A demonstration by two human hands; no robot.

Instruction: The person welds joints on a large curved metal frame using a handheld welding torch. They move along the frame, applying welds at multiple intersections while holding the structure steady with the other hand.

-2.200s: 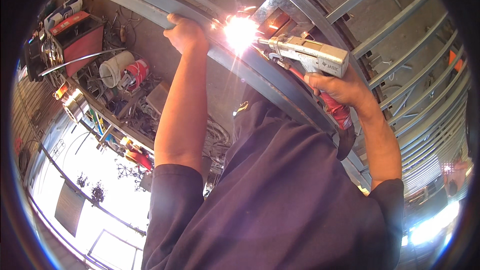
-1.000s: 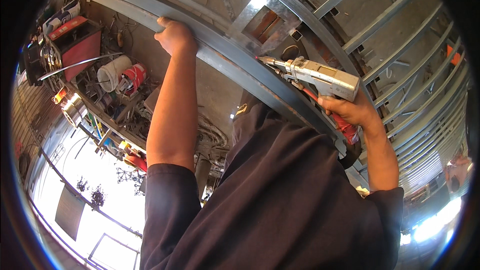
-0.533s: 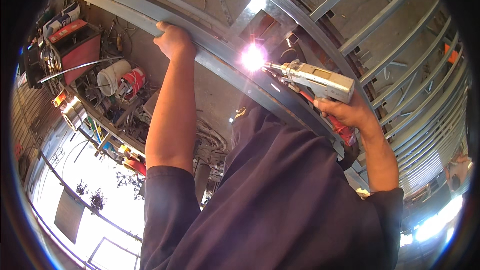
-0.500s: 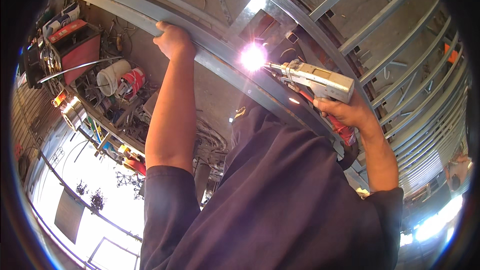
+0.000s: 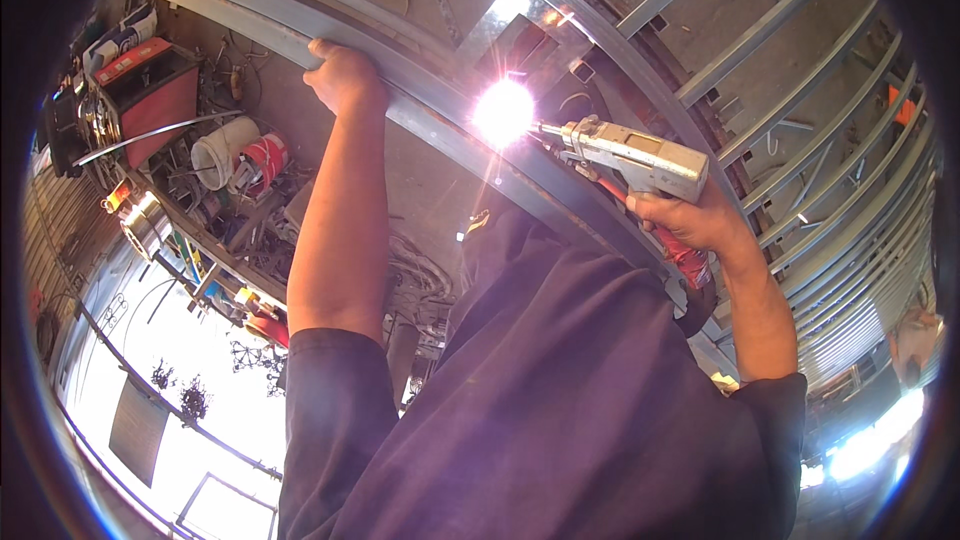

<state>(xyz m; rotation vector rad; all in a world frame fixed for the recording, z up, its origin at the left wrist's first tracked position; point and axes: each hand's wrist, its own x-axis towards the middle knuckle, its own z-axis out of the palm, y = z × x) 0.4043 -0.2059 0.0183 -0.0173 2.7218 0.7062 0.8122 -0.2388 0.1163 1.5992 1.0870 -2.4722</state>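
My right hand [image 5: 688, 217] is wrapped around the grip of a handheld welding gun [image 5: 640, 158], a boxy silver-grey body with a red cable below. The gun's thin nozzle points left at a bright white-violet flare [image 5: 503, 114] on a long steel bar [image 5: 425, 120]. Glare hides the exact spot where the nozzle meets the metal. Farther left along that bar, my left hand [image 5: 346, 78] grips its edge, thumb and fingers closed over the metal.
A barred metal frame [image 5: 760, 60] spreads over the right side. At left are a red-fronted box [image 5: 160, 120], a white bucket [image 5: 218, 152], a red bucket [image 5: 264, 160] and a cluttered rack [image 5: 225, 270]. Part of another person [image 5: 915, 340] shows at the far right edge.
The flare looks larger, and small bright sparks appear on the metal beyond it. My left hand has shifted very slightly left; the welding gun stays almost in place.
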